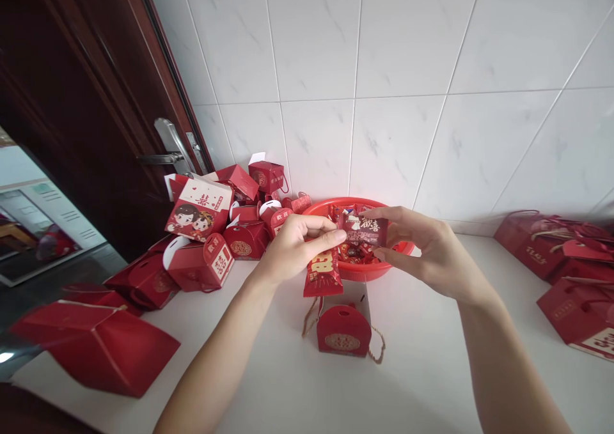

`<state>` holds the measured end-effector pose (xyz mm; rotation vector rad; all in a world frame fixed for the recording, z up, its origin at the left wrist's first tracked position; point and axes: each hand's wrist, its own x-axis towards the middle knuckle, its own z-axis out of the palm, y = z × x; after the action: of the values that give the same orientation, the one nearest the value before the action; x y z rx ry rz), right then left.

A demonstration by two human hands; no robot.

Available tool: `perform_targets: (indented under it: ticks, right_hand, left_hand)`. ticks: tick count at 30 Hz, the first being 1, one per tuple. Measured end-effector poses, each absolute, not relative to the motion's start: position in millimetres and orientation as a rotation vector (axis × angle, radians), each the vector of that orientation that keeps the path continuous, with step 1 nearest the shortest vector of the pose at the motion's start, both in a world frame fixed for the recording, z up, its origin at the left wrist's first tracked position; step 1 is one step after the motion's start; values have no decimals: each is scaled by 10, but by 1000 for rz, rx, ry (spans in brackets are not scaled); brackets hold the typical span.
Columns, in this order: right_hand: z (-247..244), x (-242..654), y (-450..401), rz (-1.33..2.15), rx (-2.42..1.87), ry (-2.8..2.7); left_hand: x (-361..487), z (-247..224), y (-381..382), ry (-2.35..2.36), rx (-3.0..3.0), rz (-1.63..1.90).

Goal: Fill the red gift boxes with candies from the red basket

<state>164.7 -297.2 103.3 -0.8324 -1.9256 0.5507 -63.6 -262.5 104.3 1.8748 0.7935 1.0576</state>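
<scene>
My left hand [303,245] grips a bright red packet [325,277] with gold characters, which hangs below its fingers. Its thumb also touches the left end of a dark red packet [367,228] with white characters. My right hand [416,245] pinches the right end of that dark packet between thumb and fingers. Just beneath and behind both packets is a red plastic basket [378,271] holding wrapped sweets. Nearer to me stands a small red box [344,332] with rope handles, its top open; its contents are mostly hidden.
Many red gift boxes [199,264] are piled at the left, one large box [105,348] closest to the front edge. More red boxes [575,306] sit at the right. A tiled wall [403,133] rises behind the white table [417,370]; a dark door [96,69] is at the left.
</scene>
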Motion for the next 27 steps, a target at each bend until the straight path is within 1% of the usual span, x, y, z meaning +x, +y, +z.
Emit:
perform_targets:
  ticks: [9,18,22,27]
  right_hand:
    - [986,1640,-2952,417,-808,-1954]
    - [951,1621,-2924,189,-749,-1911]
    - [977,1606,-2935,260,-857,-1929]
    - [937,1491,-2955,397,-1060,-2147]
  left_hand:
    - [-636,1068,-2635,791,1830,1080]
    - [-677,1068,-2618,805,1876,1070]
    - [-788,1085,-2587,864,1969,1110]
    - [-883,1103,-2557,920,2009,1272]
